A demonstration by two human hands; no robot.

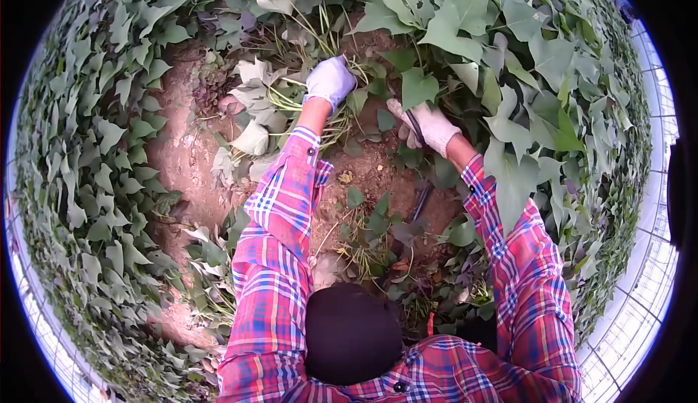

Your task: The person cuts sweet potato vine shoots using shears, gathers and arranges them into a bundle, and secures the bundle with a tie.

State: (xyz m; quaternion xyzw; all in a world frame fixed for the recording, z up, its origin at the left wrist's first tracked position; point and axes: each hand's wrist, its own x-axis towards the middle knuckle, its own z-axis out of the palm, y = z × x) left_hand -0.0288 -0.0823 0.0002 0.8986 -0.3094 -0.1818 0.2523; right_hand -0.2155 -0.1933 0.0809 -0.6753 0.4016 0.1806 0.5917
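Pale green vine stems (288, 99) lie in a loose bundle at the upper middle of a leafy patch, fanning out from the closed left hand (331, 83) of a person in pale gloves. The clearest stretch of the bundle runs roughly sideways, leaving the fist toward the person's left, while other stems rise beyond the knuckles. The left hand is the nearer one, touching the stems, its fingers curled tight around some of them, back of the glove uppermost, arm reaching nearly straight ahead. The right hand (432, 126) is apart from the bundle, on its right side and a little closer to the body, angled inward with fingertips toward the left hand. A narrow dark strip (414, 126) crosses that glove; from here I cannot tell whether the fingers grip it. Pale, curled leaves (252, 139) lie just left of the stems, and broad green leaves (454, 28) overhang the right hand. Reddish-brown soil (185, 156) shows between the plants. Nearer the body, a thin dark rod (422, 201) lies amid the leaves, and red plaid sleeves (273, 236) frame a rounded dark shape (354, 334).
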